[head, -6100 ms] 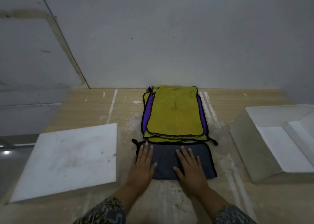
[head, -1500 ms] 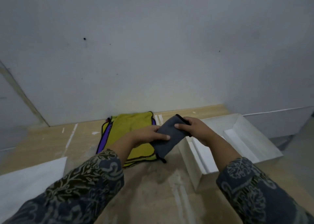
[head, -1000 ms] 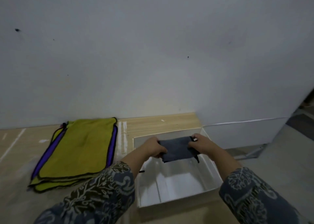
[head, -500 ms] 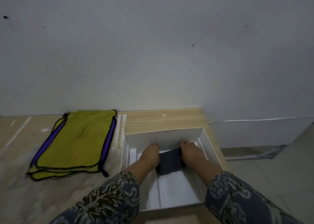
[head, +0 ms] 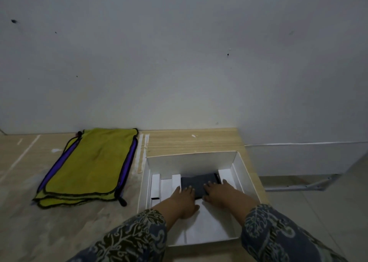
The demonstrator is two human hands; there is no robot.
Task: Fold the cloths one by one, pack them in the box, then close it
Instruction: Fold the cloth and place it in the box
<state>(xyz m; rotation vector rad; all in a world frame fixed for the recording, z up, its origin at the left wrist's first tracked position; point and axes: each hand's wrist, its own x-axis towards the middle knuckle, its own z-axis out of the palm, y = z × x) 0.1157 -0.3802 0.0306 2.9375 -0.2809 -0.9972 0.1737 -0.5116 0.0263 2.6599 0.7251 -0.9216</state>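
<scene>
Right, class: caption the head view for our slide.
Both hands, left and right, press a folded grey cloth flat inside the white box.

A dark grey cloth [head: 199,183] lies in the white box [head: 189,160]; yellow-green and purple cloths [head: 89,166] are black-edged.

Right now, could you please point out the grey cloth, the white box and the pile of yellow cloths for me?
grey cloth [head: 198,183]: head view, on its flat top.
white box [head: 191,162]: head view, on its far inner wall.
pile of yellow cloths [head: 89,162]: head view, middle of the top cloth.
</scene>
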